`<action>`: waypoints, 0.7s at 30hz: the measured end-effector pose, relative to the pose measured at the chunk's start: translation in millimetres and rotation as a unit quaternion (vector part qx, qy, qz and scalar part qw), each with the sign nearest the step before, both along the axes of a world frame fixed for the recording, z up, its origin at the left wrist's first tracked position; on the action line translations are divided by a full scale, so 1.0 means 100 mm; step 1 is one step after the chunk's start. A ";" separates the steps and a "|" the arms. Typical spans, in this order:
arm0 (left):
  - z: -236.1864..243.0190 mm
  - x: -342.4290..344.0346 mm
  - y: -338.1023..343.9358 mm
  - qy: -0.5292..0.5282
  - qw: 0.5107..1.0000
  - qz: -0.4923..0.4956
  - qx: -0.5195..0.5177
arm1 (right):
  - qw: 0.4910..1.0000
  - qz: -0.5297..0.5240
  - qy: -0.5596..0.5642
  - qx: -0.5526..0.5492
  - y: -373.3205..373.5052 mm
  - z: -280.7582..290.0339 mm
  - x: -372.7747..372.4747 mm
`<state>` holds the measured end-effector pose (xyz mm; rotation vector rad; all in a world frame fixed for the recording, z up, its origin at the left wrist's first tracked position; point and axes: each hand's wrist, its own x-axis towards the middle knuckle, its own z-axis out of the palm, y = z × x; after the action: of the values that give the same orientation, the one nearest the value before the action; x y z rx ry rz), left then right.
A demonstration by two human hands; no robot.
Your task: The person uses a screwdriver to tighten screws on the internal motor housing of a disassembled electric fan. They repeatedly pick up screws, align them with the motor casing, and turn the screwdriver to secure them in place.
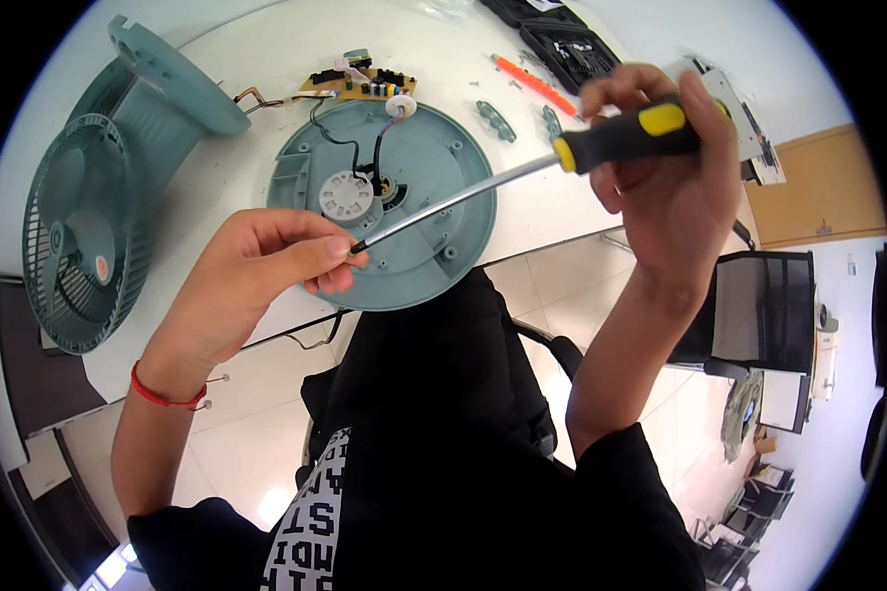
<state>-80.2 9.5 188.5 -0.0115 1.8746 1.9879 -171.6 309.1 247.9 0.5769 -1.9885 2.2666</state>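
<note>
A screwdriver (629, 136) with a black and yellow handle lies in the grip of my right hand (675, 177), raised at the right. Its long steel shaft slants down to the left. At its dark tip, my left hand (276, 258) pinches with thumb and forefinger; whatever small piece sits between them is too hidden to name. Beneath is a round grey-green fan base (443, 212), its inside facing up. A white round motor (346, 199) sits in it, with black wires. The wires lead to a circuit board (370, 85) at the base's far edge.
A grey-green fan (89, 231) with a grille lies on the left of the white table (237, 49). Two small green parts, one a green bracket (496, 120), lie right of the base, near an orange stick (534, 87) and a black tool case (567, 49). A chair (759, 305) stands right.
</note>
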 end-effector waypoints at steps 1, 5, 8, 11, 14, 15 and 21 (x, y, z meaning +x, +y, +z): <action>-0.03 0.00 -0.01 0.013 1.000 -0.006 0.001 | 1.000 0.005 0.000 0.002 -0.03 0.00 -0.01; -0.16 -0.04 0.00 0.099 0.994 -0.019 -0.051 | 0.995 0.053 0.027 -0.080 -0.23 0.04 -0.09; -0.24 -0.15 -0.04 0.235 0.966 -0.044 -0.103 | 0.996 0.007 0.035 -0.084 -0.41 0.10 -0.11; -0.23 -0.26 -0.13 0.373 0.888 -0.080 -0.257 | 0.997 -0.010 0.076 -0.030 -0.56 0.16 -0.08; -0.25 -0.31 -0.11 0.433 0.843 -0.063 -0.313 | 0.993 -0.006 0.118 0.007 -0.65 0.20 -0.09; -0.25 -0.32 -0.08 0.459 0.820 -0.056 -0.337 | 0.991 0.005 0.130 0.009 -0.67 0.21 -0.10; -0.31 -0.32 0.06 0.478 0.785 -0.055 -0.391 | 0.980 0.017 0.197 0.033 -0.85 0.19 -0.20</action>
<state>-112.6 15.9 157.6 1.0058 3.0848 0.9829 -192.0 224.1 267.0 0.9844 -1.8694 1.9175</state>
